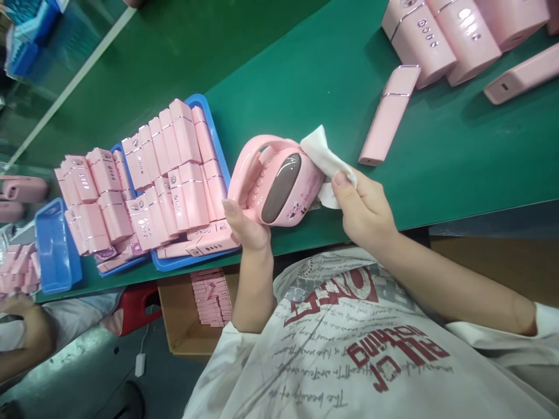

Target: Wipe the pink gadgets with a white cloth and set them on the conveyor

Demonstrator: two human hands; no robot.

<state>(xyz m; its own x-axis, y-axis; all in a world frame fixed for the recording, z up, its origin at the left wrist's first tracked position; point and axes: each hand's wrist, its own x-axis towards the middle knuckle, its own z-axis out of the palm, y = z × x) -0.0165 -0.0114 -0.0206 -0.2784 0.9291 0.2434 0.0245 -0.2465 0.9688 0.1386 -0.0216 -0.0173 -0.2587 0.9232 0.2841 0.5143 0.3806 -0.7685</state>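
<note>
My left hand [248, 230] is closed round the lower left side of a pink rounded device [308, 186], which is held tilted above the table's front edge. The device has a looped carry handle, a dark oval panel, a row of small round buttons and cartoon figures printed on its face. My right hand [364, 209] pinches a folded white cloth [325, 157] between thumb and fingers. That cloth lies against the device's right side. Some of the left fingers are hidden behind the device.
Blue trays [213, 139] packed with pink silver-banded cases [186, 137] stand left on the green table [279, 87]. One slim case [390, 116] lies at right, near larger pink units [419, 43]. A cardboard box [179, 320] sits below; another person's arm [30, 337] is at far left.
</note>
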